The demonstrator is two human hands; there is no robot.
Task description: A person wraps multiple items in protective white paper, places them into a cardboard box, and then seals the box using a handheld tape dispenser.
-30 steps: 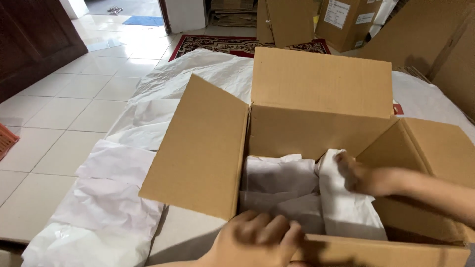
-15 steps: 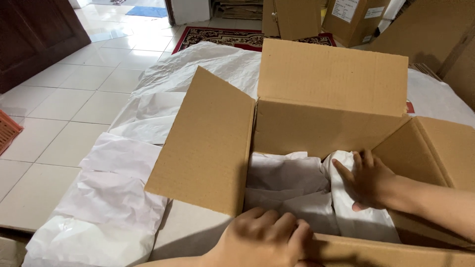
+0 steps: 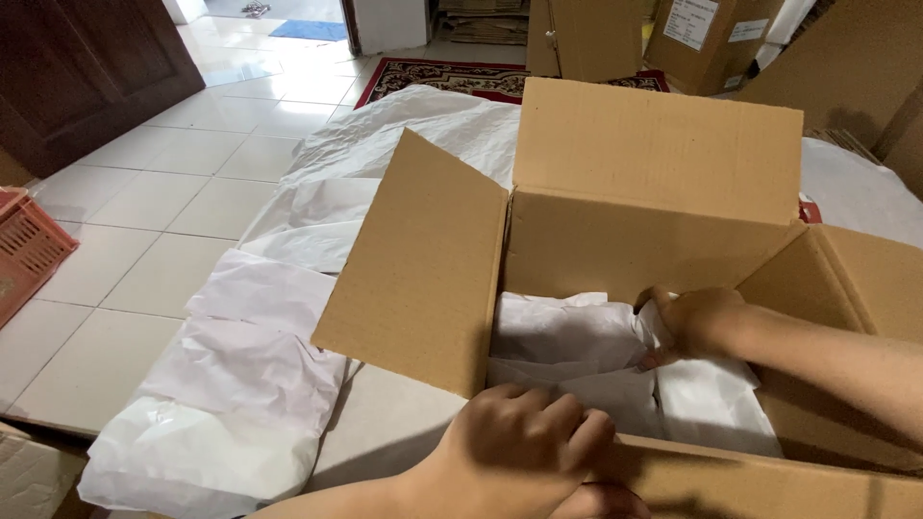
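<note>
Left hand point(image 3: 524, 437): fingers curled over the cardboard box's point(image 3: 663, 240) near wall.
Right hand point(image 3: 697, 322): fingers pinching white packing paper point(image 3: 577, 336) inside.

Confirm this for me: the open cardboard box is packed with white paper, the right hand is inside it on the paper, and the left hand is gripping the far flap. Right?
Not quite. In the head view the left hand grips the box's near edge, not the far flap. The rest holds: the cardboard box is open, and the right hand is inside on the white paper.

Tiled floor point(image 3: 144, 207): white sheets point(image 3: 250, 375) spread centre-left, open box point(image 3: 654, 288) on them; red rug point(image 3: 452, 77) far; pink crate point(image 3: 24, 250) left.
</note>
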